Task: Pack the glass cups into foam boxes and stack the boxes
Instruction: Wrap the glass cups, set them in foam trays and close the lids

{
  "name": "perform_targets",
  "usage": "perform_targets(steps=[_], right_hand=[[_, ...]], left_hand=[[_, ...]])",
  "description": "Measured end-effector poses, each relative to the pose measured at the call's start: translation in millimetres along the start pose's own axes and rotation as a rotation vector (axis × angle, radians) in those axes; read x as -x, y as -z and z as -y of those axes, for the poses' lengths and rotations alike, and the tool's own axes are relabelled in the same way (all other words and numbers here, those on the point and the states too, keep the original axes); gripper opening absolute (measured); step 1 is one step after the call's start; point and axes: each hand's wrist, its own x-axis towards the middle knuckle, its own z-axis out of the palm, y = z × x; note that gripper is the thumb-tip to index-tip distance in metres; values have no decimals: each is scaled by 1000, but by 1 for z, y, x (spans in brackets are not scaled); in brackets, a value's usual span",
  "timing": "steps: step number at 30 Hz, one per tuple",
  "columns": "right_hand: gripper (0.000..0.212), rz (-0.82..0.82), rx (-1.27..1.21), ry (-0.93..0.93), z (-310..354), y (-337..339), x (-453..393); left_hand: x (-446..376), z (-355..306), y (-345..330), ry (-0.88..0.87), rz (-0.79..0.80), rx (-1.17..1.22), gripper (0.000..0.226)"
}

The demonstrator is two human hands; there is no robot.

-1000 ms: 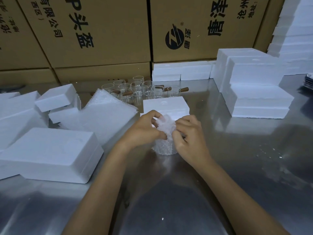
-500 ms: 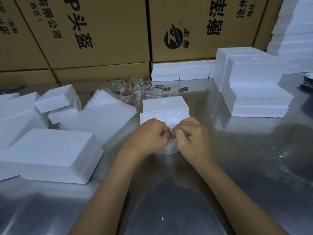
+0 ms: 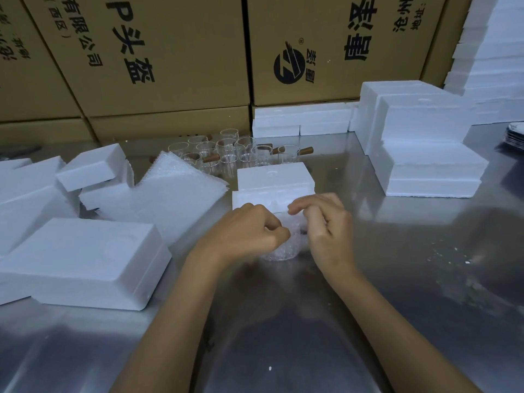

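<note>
Change since half a second back: my right hand [image 3: 326,231] has parted from the left hand [image 3: 249,234], fingers loosely curled above the wrap. Left hand pinches bubble wrap at the top of the wrapped glass cup [image 3: 279,252], which stands on the steel bench [image 3: 425,279]; the cup is mostly hidden by both hands. Behind: white foam box [image 3: 275,181], clear glass cups [image 3: 226,154], ridged bubble wrap sheets [image 3: 175,194], cardboard cartons [image 3: 170,52].
</note>
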Motion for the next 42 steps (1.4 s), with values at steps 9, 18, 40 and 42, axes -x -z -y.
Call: perform_targets(steps=[9, 18, 40, 42], right_hand=[[39, 166, 176, 138, -4, 0, -1], [33, 47, 34, 30, -4, 2, -7], [23, 192, 93, -157, -10, -23, -44], [25, 194, 213, -131, -18, -26, -44]], left_hand=[[3, -1, 12, -94, -275, 156, 28], [-2, 7, 8, -85, -24, 293, 42], [-17, 33, 2, -97, -597, 350, 56], [-22, 41, -4, -31, -582, 395, 59]])
